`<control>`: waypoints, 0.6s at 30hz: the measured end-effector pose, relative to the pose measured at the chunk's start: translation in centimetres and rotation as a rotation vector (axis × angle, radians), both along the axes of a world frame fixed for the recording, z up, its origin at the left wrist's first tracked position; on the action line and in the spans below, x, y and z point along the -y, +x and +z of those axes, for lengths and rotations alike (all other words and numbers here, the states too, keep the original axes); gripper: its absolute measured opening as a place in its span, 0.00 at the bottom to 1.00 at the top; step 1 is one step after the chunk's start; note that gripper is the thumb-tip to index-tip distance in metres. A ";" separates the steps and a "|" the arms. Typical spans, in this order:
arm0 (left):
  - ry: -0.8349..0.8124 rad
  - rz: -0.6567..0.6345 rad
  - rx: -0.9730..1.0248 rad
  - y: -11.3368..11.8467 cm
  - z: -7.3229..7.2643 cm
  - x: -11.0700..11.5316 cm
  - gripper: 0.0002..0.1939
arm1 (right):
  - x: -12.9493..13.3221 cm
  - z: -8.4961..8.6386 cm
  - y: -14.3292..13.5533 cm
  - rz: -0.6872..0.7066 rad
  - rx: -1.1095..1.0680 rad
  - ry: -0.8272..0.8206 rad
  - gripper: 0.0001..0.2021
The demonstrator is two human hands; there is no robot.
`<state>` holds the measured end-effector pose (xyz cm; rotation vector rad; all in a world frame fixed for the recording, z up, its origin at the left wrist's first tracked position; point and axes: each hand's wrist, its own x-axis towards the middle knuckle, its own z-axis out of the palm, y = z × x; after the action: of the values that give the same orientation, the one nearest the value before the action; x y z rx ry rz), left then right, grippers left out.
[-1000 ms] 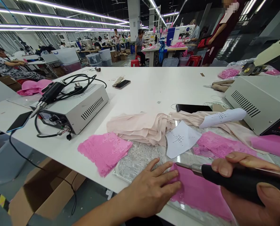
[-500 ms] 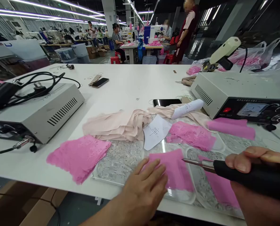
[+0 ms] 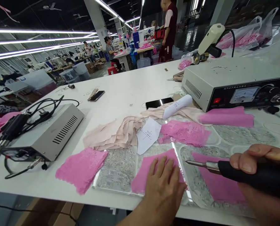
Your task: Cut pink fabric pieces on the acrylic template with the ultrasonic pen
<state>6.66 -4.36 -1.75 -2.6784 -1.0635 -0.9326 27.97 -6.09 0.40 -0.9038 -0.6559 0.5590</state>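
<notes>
My left hand (image 3: 162, 185) lies with its fingers stretched out on a pink fabric piece (image 3: 142, 172), which rests on a clear sheet over a grey stone-patterned board (image 3: 118, 169). To its right, my right hand (image 3: 250, 160) is closed around the black handle of a tool with a pointed metal tip (image 3: 197, 164). The tip points left, above the board and apart from my left hand. Partly under the tool lies another pink piece (image 3: 215, 185). A white paper pattern with dots (image 3: 148, 135) and a pink lace stack (image 3: 185, 133) sit just beyond.
Beige fabric layers (image 3: 113, 131) and a lace stack (image 3: 82, 169) lie at left. Grey control boxes stand on the left (image 3: 57, 131) and right (image 3: 234, 75). Phones (image 3: 158, 103) and a rolled paper (image 3: 177, 106) lie behind. People and sewing machines are in the background.
The view has tilted and shifted. My left hand has moved right across the pink piece, uncovering its left part. That piece now reaches farther left on the board. My right hand still grips the tool.
</notes>
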 end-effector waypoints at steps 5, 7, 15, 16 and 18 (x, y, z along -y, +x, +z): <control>0.030 -0.053 -0.034 -0.4 -0.2 -0.4 0.16 | -0.7 0.3 -0.2 0.107 0.010 0.108 0.08; 0.040 -0.071 -0.036 -0.5 -0.4 -0.6 0.16 | -0.9 0.2 -0.5 0.144 0.010 0.152 0.08; 0.023 -0.124 -0.047 -0.8 -1.1 -1.0 0.17 | -1.9 2.3 -2.0 0.081 0.017 0.122 0.08; 0.020 -0.128 -0.040 -0.8 -1.1 -1.0 0.17 | -2.2 2.5 -2.1 0.065 0.037 0.114 0.09; 0.014 -0.131 -0.030 -0.9 -1.2 -1.1 0.18 | -2.6 2.6 -2.3 0.057 0.058 0.091 0.10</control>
<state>5.73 -3.26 -2.92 -2.7693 -0.8820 -0.9134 25.71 -3.50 3.02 -0.8202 -0.7557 0.5508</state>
